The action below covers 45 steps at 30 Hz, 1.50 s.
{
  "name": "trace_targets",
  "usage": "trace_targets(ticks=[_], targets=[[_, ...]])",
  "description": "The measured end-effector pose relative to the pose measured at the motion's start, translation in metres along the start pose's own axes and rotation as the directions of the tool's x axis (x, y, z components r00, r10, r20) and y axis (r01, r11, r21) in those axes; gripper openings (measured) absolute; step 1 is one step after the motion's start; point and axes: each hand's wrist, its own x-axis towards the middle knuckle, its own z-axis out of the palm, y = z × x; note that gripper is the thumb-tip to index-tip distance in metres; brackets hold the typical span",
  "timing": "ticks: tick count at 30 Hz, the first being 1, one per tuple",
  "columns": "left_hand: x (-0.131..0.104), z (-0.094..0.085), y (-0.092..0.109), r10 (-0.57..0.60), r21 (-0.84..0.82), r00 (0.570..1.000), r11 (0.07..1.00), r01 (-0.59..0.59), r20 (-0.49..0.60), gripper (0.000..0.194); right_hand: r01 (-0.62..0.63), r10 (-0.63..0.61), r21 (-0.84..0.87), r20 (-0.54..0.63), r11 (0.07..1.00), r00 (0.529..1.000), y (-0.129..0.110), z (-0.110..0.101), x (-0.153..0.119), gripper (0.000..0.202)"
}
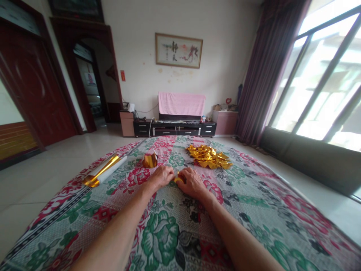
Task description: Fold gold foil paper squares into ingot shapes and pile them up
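Note:
Close together over the flowered cloth, my left hand (pixel 163 176) and my right hand (pixel 192 182) have their fingers curled inward. A small piece of shiny gold foil paper (pixel 178 180) shows between them, pinched by the fingertips of both; its exact shape is mostly covered. Just beyond my right hand lies a heap of folded gold foil pieces (pixel 209 156). A curled gold foil strip (pixel 150 160) stands up past my left hand. Farther left rests a roll of gold foil (pixel 105 171) with a white back side, partly unrolled.
The patterned tablecloth (pixel 160 241) covers the rounded table under my arms. Beyond its far edge stands a low TV cabinet (pixel 176 130) with a pink towel (pixel 182 103) draped above it. A purple curtain (pixel 267 71) and a window are on the right.

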Motion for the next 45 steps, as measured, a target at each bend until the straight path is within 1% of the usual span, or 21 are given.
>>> trace_targets(ticks=[2,4,6,8,10,14,17,19,22,26,31,35,38,40,45], targets=[[-0.001,0.000,-0.002,0.018,-0.054,1.000,0.998,-0.017,0.021,0.020,-0.001,0.001,-0.001,0.003,1.000,1.000,0.001,0.001,0.000,0.020],[-0.001,0.001,-0.005,0.012,-0.100,0.999,0.995,-0.007,0.050,0.019,-0.002,0.002,0.003,0.001,1.000,1.000,0.001,0.001,0.000,0.020],[-0.001,0.001,-0.006,-0.007,-0.113,0.998,0.994,0.014,0.069,0.018,0.000,0.000,0.007,-0.005,1.000,1.000,0.000,0.000,0.000,0.022],[-0.001,0.002,-0.006,-0.025,-0.111,0.998,0.993,0.032,0.065,0.017,-0.002,0.002,0.006,-0.003,1.000,1.000,0.000,0.000,0.000,0.021],[-0.001,0.002,-0.005,-0.044,-0.106,0.998,0.993,0.048,0.045,0.016,-0.008,0.008,0.005,0.007,1.000,1.000,-0.001,-0.001,0.000,0.020],[-0.001,0.003,-0.006,-0.074,-0.091,0.996,0.993,0.070,-0.040,0.016,-0.017,0.017,0.006,0.008,1.000,1.000,-0.002,-0.002,0.000,0.018],[-0.001,0.005,-0.009,-0.109,-0.097,0.989,0.990,0.100,-0.096,0.021,-0.015,0.015,0.005,-0.003,1.000,1.000,-0.002,-0.003,0.000,0.017],[-0.001,0.007,-0.011,-0.106,-0.084,0.986,0.992,0.095,-0.132,0.024,-0.014,0.015,0.005,-0.005,1.000,1.000,-0.002,-0.003,0.000,0.017],[0.000,0.008,-0.012,-0.042,-0.041,0.987,0.999,0.036,-0.158,0.020,-0.018,0.018,0.007,0.000,1.000,1.000,-0.003,-0.003,-0.001,0.018],[-0.002,0.008,-0.010,0.062,-0.006,0.993,0.998,-0.063,-0.102,0.020,-0.025,0.025,0.012,0.000,1.000,1.000,-0.002,-0.003,-0.001,0.022],[-0.004,0.006,-0.008,0.119,0.044,0.990,0.992,-0.116,-0.073,0.018,-0.029,0.029,0.017,0.001,0.999,1.000,-0.002,-0.004,-0.002,0.022],[-0.003,0.005,-0.001,0.225,0.070,0.972,0.973,-0.220,-0.070,0.016,-0.012,0.012,0.031,0.002,0.999,1.000,-0.003,-0.006,-0.002,0.022],[-0.002,0.005,0.003,0.296,0.057,0.954,0.955,-0.293,-0.055,0.018,-0.012,0.012,0.034,-0.003,0.999,1.000,-0.003,-0.007,-0.003,0.021],[-0.001,0.007,0.004,0.322,0.053,0.946,0.946,-0.320,-0.044,0.020,-0.013,0.014,0.035,-0.006,0.999,1.000,-0.003,-0.006,-0.003,0.020],[-0.001,0.009,0.004,0.339,0.062,0.940,0.939,-0.337,-0.030,0.022,-0.006,0.007,0.050,-0.019,0.999,1.000,-0.001,-0.004,-0.003,0.018]])
